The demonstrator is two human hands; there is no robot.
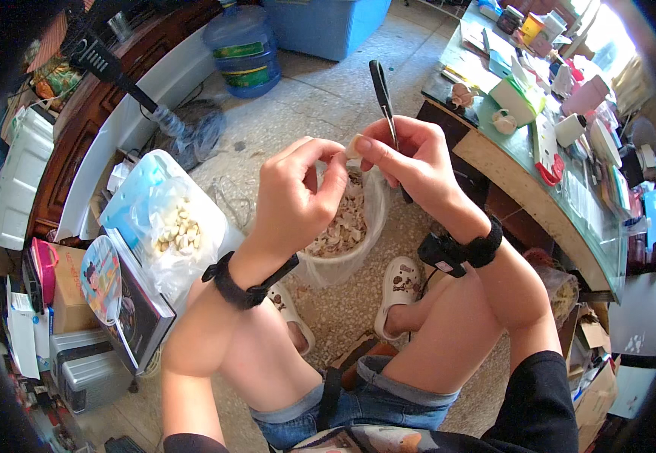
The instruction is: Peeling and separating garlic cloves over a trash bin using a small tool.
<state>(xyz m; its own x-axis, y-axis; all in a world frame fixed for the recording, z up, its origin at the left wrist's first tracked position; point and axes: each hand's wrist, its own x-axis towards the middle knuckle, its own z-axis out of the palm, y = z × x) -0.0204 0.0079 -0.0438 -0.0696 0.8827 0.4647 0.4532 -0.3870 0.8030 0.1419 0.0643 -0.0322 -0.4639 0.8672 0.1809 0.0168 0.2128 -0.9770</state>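
Observation:
My right hand (418, 161) pinches a pale garlic clove (353, 148) between thumb and finger. The same hand also grips a black-handled metal tool (381, 90), its handle pointing up and away; fingers hide its middle, so its exact kind is unclear. My left hand (305, 192) meets the clove from the left, thumb and fingertips pinched at its edge. Below both hands stands a round white bin (381, 218) lined with a clear plastic bag, holding many dry garlic skins (345, 226). To the left, peeled garlic cloves (180, 232) lie in a clear plastic bag (172, 272).
A light plastic lid (129, 195) and a dark-covered book (138, 306) lie beneath the bag, with a round hand fan (101, 277) alongside. A glass-topped desk (580, 226) on the right carries garlic bulbs (504, 121) and clutter. A blue water jug (245, 54) stands ahead.

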